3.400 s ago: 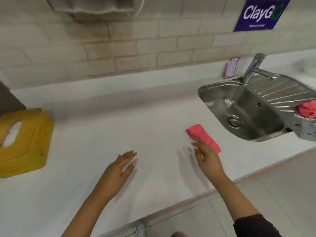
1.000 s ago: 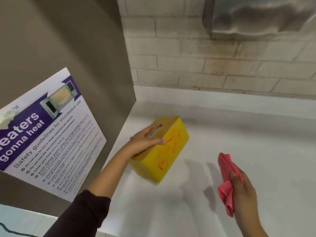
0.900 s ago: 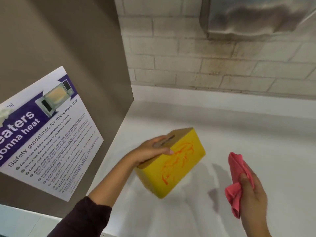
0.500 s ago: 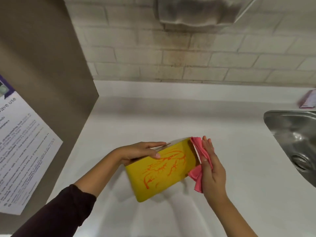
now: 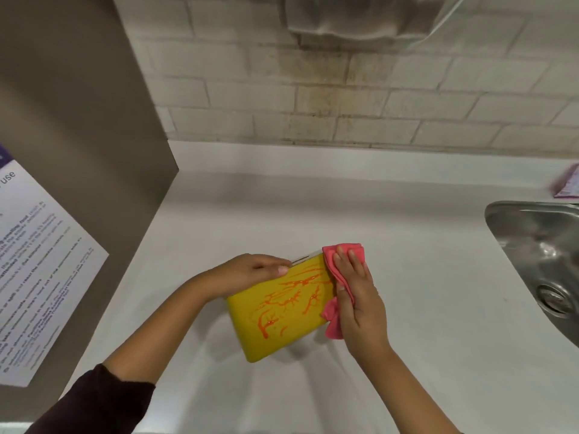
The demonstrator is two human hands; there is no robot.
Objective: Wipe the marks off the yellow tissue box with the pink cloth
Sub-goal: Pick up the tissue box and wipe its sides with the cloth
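Observation:
The yellow tissue box (image 5: 275,321) stands tilted on the white counter (image 5: 423,277), its broad side facing me and covered in orange scribbled marks (image 5: 291,297). My left hand (image 5: 250,272) grips the box along its top left edge, fingers curled over it. My right hand (image 5: 357,289) holds the pink cloth (image 5: 333,321) and presses it against the box's upper right corner. Part of the cloth hangs below my palm.
A steel sink (image 5: 545,264) lies at the right. A brown panel (image 5: 78,151) with a printed notice (image 5: 34,277) closes the left side. A tiled wall (image 5: 344,104) runs behind, with a steel dispenser (image 5: 351,17) above. A small pink card (image 5: 567,183) leans at the far right.
My left hand picked the box up from the left and carried it toward the middle. My right hand took the cloth and brought it onto the box's right corner.

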